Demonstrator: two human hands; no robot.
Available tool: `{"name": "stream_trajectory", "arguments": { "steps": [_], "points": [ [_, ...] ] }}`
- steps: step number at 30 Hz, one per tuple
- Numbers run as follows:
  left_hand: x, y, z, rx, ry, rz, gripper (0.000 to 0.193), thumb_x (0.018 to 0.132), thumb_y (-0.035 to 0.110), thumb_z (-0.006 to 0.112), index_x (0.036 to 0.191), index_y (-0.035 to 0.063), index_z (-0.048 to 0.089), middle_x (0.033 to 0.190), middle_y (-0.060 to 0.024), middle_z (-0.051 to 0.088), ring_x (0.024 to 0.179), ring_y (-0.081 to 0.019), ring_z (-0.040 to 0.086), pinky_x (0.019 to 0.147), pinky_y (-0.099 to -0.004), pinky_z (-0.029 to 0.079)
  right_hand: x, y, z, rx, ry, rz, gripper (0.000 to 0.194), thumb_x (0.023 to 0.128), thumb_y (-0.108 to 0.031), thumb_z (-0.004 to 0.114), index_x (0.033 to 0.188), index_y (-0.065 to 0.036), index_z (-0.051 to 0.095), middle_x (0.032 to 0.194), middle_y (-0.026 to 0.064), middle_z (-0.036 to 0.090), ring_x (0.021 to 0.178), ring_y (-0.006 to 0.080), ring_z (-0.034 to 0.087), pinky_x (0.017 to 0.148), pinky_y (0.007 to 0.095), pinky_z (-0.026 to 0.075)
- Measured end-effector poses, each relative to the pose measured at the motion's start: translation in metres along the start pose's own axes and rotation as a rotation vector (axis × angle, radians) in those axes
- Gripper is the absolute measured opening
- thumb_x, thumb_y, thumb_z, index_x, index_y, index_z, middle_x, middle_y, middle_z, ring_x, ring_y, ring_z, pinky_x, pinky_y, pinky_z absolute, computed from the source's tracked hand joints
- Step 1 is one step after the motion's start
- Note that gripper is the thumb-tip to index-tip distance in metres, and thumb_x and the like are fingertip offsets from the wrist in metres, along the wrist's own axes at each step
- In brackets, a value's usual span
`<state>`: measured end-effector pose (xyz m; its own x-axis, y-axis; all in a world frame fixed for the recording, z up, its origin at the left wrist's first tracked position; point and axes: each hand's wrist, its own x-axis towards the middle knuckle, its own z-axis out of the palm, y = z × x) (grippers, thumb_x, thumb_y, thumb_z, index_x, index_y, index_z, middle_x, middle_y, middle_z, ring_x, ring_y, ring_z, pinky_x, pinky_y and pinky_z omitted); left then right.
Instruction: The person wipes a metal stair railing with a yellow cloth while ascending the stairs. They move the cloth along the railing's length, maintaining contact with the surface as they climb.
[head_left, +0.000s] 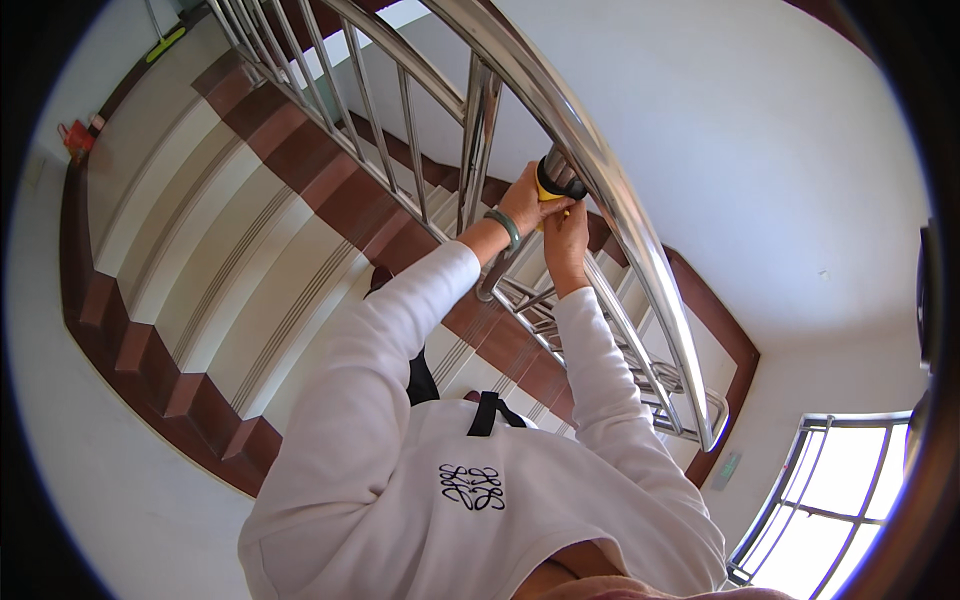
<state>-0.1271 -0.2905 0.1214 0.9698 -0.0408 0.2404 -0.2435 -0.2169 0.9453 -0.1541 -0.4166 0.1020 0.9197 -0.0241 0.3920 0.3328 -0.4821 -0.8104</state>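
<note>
My left hand (523, 201), with a dark green bangle (505, 227) on its wrist, is wrapped around a yellow-and-black fitting (547, 193). This fitting encircles a shiny metal post (556, 166) just below the thick stainless steel handrail (637, 217). Close beside it on the right, my right hand (568, 238) has its fingers bent around the fitting's lower part. A small yellow piece shows at those fingertips. Both hands cover most of the fitting, so its exact kind cannot be told.
Striped stairs (259, 225) with red-brown borders curve away on the left. Metal balusters (373, 112) line the stair edge. A red bag (77, 140) and a lime-green mop head (166, 46) are at the far left. A barred window (832, 487) is at lower right.
</note>
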Motion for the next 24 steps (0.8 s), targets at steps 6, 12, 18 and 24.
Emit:
{"name": "stream_trajectory", "arguments": {
  "steps": [6, 12, 18, 24],
  "points": [
    [-0.007, 0.001, 0.007, 0.045, 0.133, 0.044, 0.064, 0.088, 0.04, 0.082, 0.126, 0.0031, 0.047, 0.116, -0.0143, 0.064, 0.106, -0.0281, 0.064, 0.095, -0.0384, 0.052, -0.012, 0.0, 0.011, 0.103, 0.104, 0.004, 0.016, 0.099, -0.005, 0.059, 0.111, 0.004, 0.053, 0.109, 0.0209, 0.054, 0.094, 0.0374, 0.06, 0.083, 0.0436, 0.05],
    [-0.031, -0.004, -0.006, 0.096, 0.319, 0.113, 0.036, 0.095, 0.022, 0.076, 0.118, 0.001, 0.057, 0.108, -0.0134, 0.069, 0.098, -0.0248, 0.067, 0.086, -0.0356, 0.054, -0.025, -0.023, 0.037, 0.14, 0.188, -0.021, 0.011, 0.098, -0.002, 0.059, 0.103, 0.004, 0.051, 0.103, 0.0172, 0.049, 0.09, 0.0329, 0.055, 0.083, 0.0396, 0.048],
    [-0.042, 0.03, -0.047, 0.184, 0.482, 0.159, 0.029, 0.091, 0.025, 0.077, 0.098, 0.0026, 0.059, 0.091, -0.0179, 0.065, 0.086, -0.042, 0.065, 0.074, -0.0455, 0.053, -0.023, -0.058, 0.066, 0.322, 0.148, -0.092, 0.011, 0.1, -0.005, 0.059, 0.106, 0.002, 0.052, 0.103, 0.0172, 0.053, 0.091, 0.0332, 0.057, 0.082, 0.0391, 0.047],
    [0.005, 0.08, -0.1, 0.232, 0.736, 0.337, 0.039, 0.087, 0.022, 0.081, 0.104, -0.0011, 0.054, 0.093, -0.0202, 0.06, 0.086, -0.0436, 0.061, 0.075, -0.0464, 0.051, 0.046, -0.109, 0.089, 0.508, 0.287, -0.122, 0.02, 0.104, -0.014, 0.058, 0.111, 0.004, 0.056, 0.094, 0.014, 0.063, 0.083, 0.0192, 0.059, 0.075, 0.0335, 0.05]
  ]
}}
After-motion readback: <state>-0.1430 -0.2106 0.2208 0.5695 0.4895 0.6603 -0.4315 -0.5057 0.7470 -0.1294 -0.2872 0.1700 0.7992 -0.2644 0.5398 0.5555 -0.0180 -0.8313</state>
